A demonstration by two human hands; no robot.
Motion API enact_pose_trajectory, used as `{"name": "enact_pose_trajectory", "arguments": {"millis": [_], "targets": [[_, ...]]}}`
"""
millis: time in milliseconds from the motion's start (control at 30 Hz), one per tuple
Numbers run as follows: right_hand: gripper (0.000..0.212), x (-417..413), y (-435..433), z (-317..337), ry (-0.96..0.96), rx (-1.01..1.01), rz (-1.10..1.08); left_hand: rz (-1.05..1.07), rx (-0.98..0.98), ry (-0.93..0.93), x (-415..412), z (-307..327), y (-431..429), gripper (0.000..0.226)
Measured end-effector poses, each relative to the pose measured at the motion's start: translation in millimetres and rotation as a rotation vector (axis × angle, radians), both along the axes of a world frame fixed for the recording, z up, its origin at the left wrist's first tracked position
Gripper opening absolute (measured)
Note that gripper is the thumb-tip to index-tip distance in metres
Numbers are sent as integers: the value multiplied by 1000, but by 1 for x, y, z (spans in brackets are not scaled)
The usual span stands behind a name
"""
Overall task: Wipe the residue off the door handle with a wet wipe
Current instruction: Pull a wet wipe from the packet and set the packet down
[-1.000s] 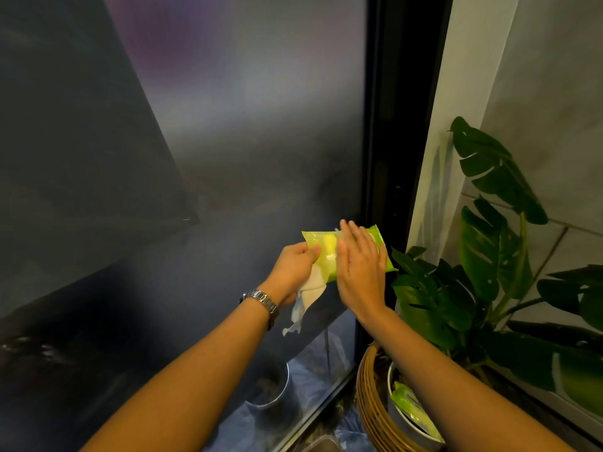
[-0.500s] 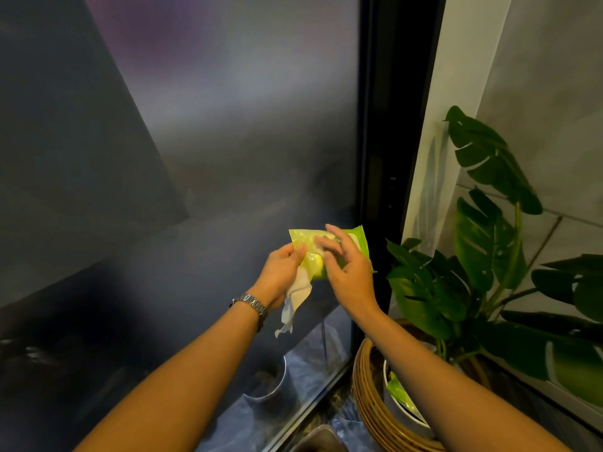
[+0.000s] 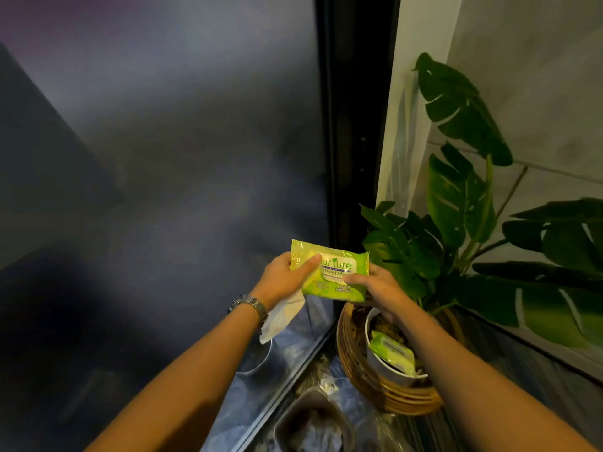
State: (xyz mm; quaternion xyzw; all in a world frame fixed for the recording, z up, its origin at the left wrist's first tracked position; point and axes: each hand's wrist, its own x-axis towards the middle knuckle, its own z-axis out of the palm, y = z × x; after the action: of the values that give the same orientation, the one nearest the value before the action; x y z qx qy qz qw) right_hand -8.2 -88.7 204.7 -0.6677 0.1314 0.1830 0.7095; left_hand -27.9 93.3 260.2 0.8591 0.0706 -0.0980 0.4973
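A green pack of wet wipes is held flat between both hands in front of a dark glass door. My left hand grips the pack's left end with the thumb on top, and a white wet wipe hangs from under that hand's palm. My right hand holds the pack's lower right edge from beneath. No door handle is in sight.
The black door frame runs up beside a tiled wall. A leafy plant stands in a white pot inside a wicker basket at lower right, with a second green wipes pack in the pot. A metal dish lies on the floor.
My right hand has slid from on top of the pack to its lower right edge, so the printed front now shows. The view has tilted down a little.
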Motion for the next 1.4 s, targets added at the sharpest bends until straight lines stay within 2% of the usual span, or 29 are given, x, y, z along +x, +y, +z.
{"name": "enact_pose_trajectory", "arguments": {"millis": [167,333,400,500,533,600,667,800,900,1033,1200,1333,1400], "targets": [[42,-18,-6,-27,36,64,33,22,169,17,-5,-33,-11,46],[40,-33,-17,-66,108,56,-43,-43,250,48,-4,-75,-26,46],[39,-37,-20,-81,127,47,-102,-96,279,45,-5,-88,-32,42],[41,-40,-21,-109,170,-10,-176,-141,330,112,-5,-110,-37,13],[40,-41,-22,-120,181,-39,-199,-129,339,137,-6,-116,-37,15],[40,-43,-26,-145,216,-92,-292,-120,320,167,-5,-131,-33,24],[41,-45,-30,-183,271,-124,-373,-112,291,172,-2,-153,-29,13],[41,-42,-45,-223,339,-199,-491,-22,156,154,9,-167,-21,39],[45,-40,-54,-245,363,-270,-566,42,74,159,17,-180,-18,40],[60,-39,-61,-301,436,-382,-565,84,32,197,21,-212,-16,32],[76,-41,-63,-297,490,-624,-445,62,-21,277,20,-230,-21,35],[93,-45,-60,-297,503,-788,-270,38,-53,277,15,-235,-23,31],[91,-49,-56,-290,476,-886,-203,30,-80,266,12,-228,-25,24]]}}
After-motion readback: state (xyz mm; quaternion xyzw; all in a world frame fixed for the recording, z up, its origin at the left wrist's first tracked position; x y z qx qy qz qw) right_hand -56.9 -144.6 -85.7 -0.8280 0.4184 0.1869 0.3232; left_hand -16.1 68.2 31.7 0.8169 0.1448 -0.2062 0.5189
